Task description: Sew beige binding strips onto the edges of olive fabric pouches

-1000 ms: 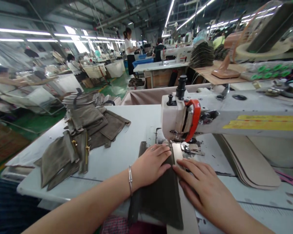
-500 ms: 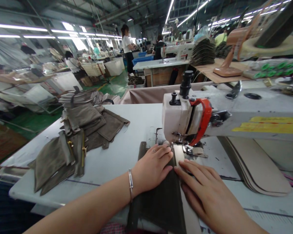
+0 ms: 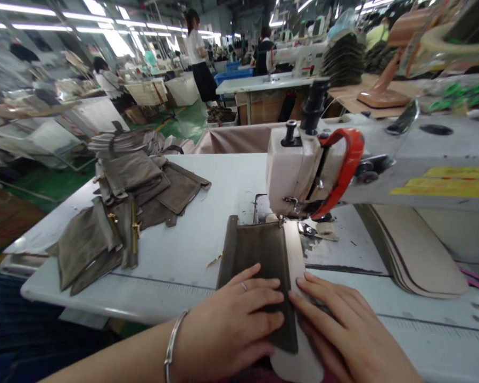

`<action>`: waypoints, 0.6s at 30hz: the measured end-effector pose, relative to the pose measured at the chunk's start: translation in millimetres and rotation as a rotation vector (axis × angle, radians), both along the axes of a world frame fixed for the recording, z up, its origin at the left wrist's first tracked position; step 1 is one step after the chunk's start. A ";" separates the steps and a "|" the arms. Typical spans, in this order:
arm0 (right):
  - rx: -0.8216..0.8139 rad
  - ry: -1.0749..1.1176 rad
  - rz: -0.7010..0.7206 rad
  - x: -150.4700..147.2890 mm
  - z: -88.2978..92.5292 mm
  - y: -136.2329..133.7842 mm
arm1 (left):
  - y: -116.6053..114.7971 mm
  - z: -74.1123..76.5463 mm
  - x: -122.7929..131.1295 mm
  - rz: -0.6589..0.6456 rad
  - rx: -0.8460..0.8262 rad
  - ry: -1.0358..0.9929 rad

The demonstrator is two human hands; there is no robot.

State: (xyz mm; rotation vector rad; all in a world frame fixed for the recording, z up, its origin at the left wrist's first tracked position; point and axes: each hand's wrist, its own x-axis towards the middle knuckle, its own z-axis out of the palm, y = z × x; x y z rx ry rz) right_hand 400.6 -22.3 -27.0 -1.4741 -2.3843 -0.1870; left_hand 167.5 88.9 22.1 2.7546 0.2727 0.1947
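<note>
A dark olive fabric panel point(image 3: 259, 242) lies on top of a pale backing piece point(image 3: 294, 250), their far ends under the needle area of the sewing machine point(image 3: 287, 175). My left hand point(image 3: 247, 314) rests with spread fingers on the panel, a ring and a bracelet on it. Along the right edge of the panel, my right hand point(image 3: 339, 319) lies with its fingers stretched over the pale strip. Part of the right thumb is hidden. A brass zipper end point(image 3: 215, 259) pokes out at the panel's left side.
Zippered olive pouches point(image 3: 91, 239) are heaped at the table's left. Rounded pale panels point(image 3: 419, 250) are stacked under the machine arm. A brown fan point(image 3: 395, 69) stands behind the machine. A person point(image 3: 199, 58) stands farther back.
My left hand has slid back towards me from near the needle, uncovering the panel's far end. The right hand stays at the panel's right edge. The camera view has tilted down.
</note>
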 end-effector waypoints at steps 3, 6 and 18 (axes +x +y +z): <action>-0.016 0.029 0.017 -0.4 0.5 -10.2 | -19.4 -10.1 -6.2 -0.003 0.062 -0.118; -0.041 0.046 0.016 -0.3 -0.7 -11.8 | -23.6 -20.2 -4.0 0.005 0.080 -0.159; 0.114 -0.121 0.090 -0.5 12.4 -1.5 | -0.8 -1.4 4.6 0.001 0.019 -0.058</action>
